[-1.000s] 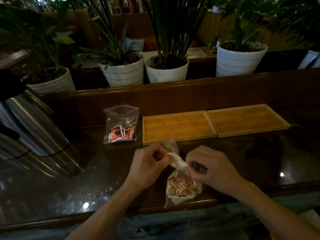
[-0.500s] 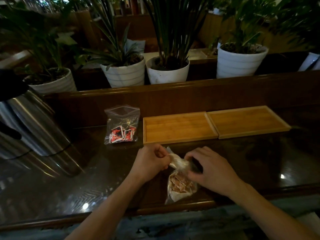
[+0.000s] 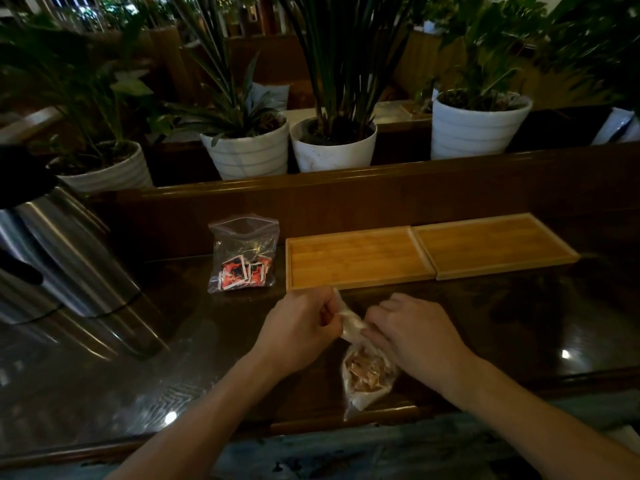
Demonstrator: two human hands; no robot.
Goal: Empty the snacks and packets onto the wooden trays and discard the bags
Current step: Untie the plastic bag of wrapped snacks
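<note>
A small clear plastic bag of brown snacks [image 3: 367, 375] lies on the dark glossy table near its front edge. My left hand [image 3: 298, 327] and my right hand [image 3: 412, 334] both pinch the bag's twisted neck, one on each side. Two light wooden trays sit side by side behind the hands, the left tray [image 3: 356, 259] and the right tray [image 3: 491, 245], both bare. A zip bag of red and white packets [image 3: 242, 258] leans upright to the left of the trays.
Steel thermos flasks [image 3: 69, 258] stand at the left. A raised dark wooden ledge [image 3: 346, 188] runs behind the trays, with several white plant pots [image 3: 332, 147] beyond it. The table's front edge [image 3: 311, 424] lies just below the snack bag.
My two hands have drawn closer together on the bag's neck and the loose top of the bag has been twisted down between them. The bag stays in place.
</note>
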